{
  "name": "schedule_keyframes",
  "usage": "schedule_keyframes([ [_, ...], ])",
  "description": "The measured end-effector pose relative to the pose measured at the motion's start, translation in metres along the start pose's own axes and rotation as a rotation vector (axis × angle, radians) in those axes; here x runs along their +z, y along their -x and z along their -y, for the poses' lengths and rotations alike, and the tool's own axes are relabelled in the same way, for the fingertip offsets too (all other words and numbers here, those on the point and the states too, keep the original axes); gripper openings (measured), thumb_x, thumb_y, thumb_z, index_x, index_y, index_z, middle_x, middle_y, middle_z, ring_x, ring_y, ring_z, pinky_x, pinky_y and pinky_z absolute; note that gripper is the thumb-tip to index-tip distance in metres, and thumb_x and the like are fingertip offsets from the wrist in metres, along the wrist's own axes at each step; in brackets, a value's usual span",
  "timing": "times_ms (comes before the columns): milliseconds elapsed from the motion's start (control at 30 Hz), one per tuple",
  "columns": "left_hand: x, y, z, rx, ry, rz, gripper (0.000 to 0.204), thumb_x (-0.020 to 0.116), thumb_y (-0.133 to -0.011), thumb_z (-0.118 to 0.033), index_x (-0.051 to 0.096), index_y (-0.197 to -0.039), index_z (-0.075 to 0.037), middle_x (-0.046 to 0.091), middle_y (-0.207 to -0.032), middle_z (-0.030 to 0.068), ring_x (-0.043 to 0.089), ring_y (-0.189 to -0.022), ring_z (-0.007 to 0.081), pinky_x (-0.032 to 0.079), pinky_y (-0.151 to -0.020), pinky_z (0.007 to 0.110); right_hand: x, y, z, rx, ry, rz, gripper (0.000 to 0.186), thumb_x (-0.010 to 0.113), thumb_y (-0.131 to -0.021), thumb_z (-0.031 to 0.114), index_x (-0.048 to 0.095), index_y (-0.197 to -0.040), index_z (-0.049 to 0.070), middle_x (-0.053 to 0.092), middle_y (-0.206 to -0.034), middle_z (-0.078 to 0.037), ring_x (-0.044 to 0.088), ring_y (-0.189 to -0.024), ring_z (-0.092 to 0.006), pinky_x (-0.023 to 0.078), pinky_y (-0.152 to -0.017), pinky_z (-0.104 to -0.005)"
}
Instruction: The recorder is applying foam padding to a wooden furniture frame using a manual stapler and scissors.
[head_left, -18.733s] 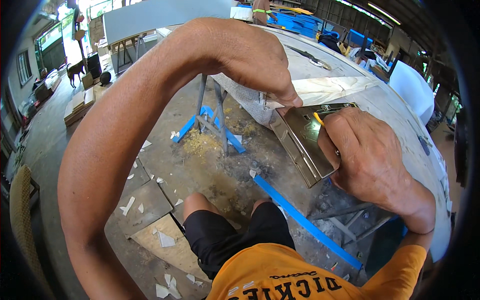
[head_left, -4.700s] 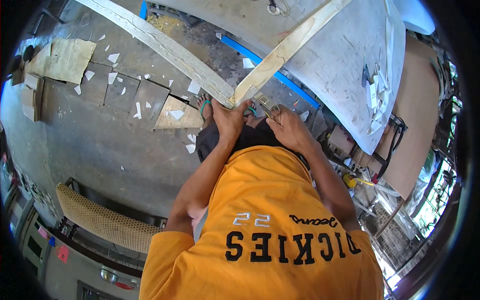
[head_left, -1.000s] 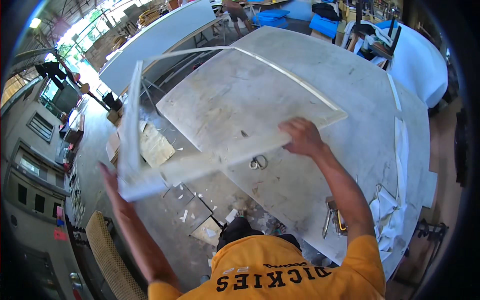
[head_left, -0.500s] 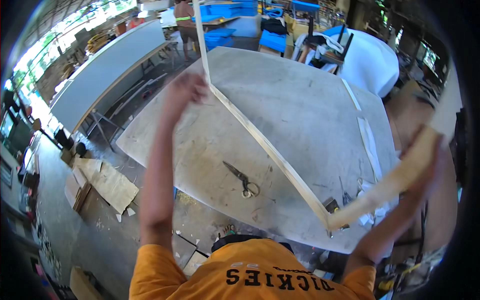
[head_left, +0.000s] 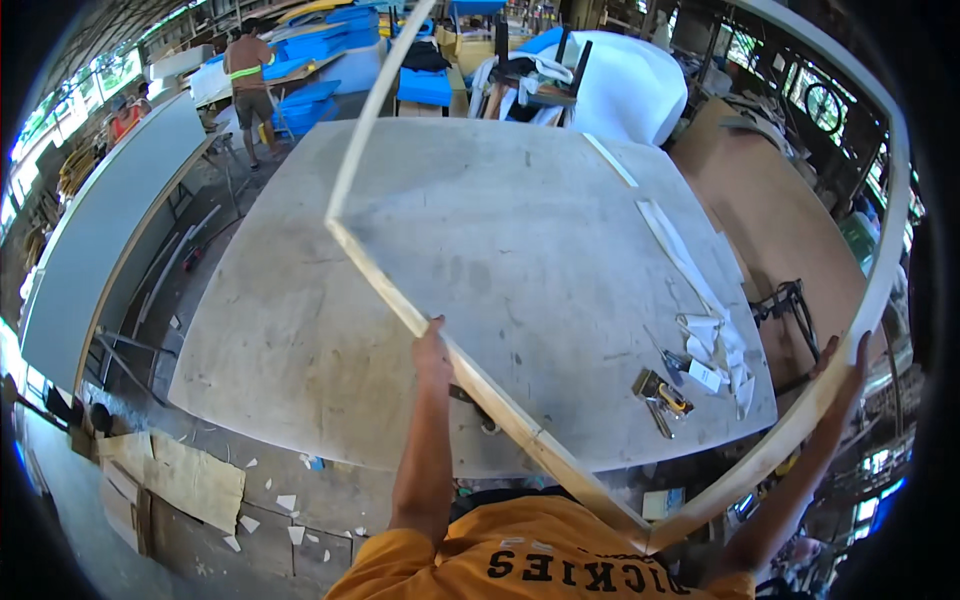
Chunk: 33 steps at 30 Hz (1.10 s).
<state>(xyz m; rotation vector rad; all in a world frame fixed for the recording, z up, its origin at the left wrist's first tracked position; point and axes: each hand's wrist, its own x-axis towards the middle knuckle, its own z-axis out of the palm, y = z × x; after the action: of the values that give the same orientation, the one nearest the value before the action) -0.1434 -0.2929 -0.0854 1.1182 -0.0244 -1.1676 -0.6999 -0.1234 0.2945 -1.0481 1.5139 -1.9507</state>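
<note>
I hold a large frame of thin pale wooden strips [head_left: 378,272] raised over a big grey worktable [head_left: 290,340]. My left hand [head_left: 433,348] grips the frame's near strip from below, about the middle of it. My right hand [head_left: 846,366] is closed on the curved right-hand strip, out past the table's right edge. The two strips meet in a corner just in front of my chest. The rest of the frame arches up and away over the tabletop.
A yellow-and-metal hand tool [head_left: 661,392] and several white offcuts [head_left: 702,310] lie at the table's right. A long grey table [head_left: 95,225] stands left, cardboard [head_left: 175,480] on the floor, a brown board [head_left: 760,215] right. Two people [head_left: 250,70] work far back by blue stacks [head_left: 320,50].
The frame has swung round, and its corner now sits near my chest. My left hand has come down from high up to the near strip. My right hand stays on the right strip.
</note>
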Motion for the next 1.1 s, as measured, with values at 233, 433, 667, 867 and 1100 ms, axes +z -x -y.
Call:
schedule_keyframes([
  [233, -0.11, 0.053, -0.062, 0.178, -0.051, -0.261, 0.036, 0.076, -0.081, -0.022, 0.068, -0.102, 0.007, 0.066, -0.087, 0.0132, 0.063, -0.079, 0.0207, 0.053, -0.072, 0.032, 0.044, -0.111, -0.155, 0.314, -0.081, 0.137, 0.049, 0.057, -0.098, 0.056, 0.063, -0.111, 0.01, 0.064, -0.074, -0.003, 0.058, -0.052, -0.0127, 0.048, -0.046, -0.0252],
  [433, -0.165, 0.105, -0.082, 0.285, -0.213, -0.542, 0.04, 0.075, -0.081, -0.025, 0.068, -0.1, 0.008, 0.066, -0.087, 0.014, 0.061, -0.076, 0.0221, 0.052, -0.072, 0.032, 0.237, -0.101, -0.256, 0.455, 0.158, 0.366, 0.048, 0.059, -0.095, 0.055, 0.065, -0.094, 0.007, 0.062, -0.069, -0.004, 0.057, -0.053, -0.0145, 0.048, -0.05, -0.0285],
  [667, -0.212, 0.09, -0.06, 0.222, -0.47, -0.79, 0.059, 0.077, -0.077, -0.037, 0.067, -0.101, 0.015, 0.067, -0.092, 0.0228, 0.061, -0.079, 0.0309, 0.054, -0.075, 0.038, 0.297, -0.067, -0.407, 0.206, 0.734, 0.757, 0.047, 0.059, -0.093, 0.045, 0.061, -0.102, -0.001, 0.064, -0.089, -0.018, 0.062, -0.074, -0.0315, 0.05, -0.065, -0.0411],
  [867, -0.256, 0.064, -0.055, 0.17, -0.588, -0.749, 0.069, 0.078, -0.074, -0.043, 0.066, -0.103, 0.018, 0.067, -0.092, 0.0265, 0.059, -0.078, 0.0331, 0.055, -0.072, 0.04, 0.241, 0.06, -0.436, -0.01, 1.081, 0.716, 0.058, 0.064, -0.087, 0.029, 0.041, -0.13, -0.003, 0.058, -0.114, -0.033, 0.064, -0.092, -0.0516, 0.053, -0.077, -0.0581],
  [1100, -0.234, 0.064, -0.069, 0.243, -0.544, -0.718, 0.064, 0.077, -0.077, -0.045, 0.067, -0.093, 0.016, 0.065, -0.084, 0.0225, 0.058, -0.072, 0.0302, 0.053, -0.068, 0.039, 0.209, 0.098, -0.384, 0.131, 1.073, 0.54, 0.061, 0.068, -0.083, 0.039, 0.052, -0.126, -0.002, 0.066, -0.101, -0.028, 0.065, -0.09, -0.049, 0.054, -0.076, -0.0548],
])
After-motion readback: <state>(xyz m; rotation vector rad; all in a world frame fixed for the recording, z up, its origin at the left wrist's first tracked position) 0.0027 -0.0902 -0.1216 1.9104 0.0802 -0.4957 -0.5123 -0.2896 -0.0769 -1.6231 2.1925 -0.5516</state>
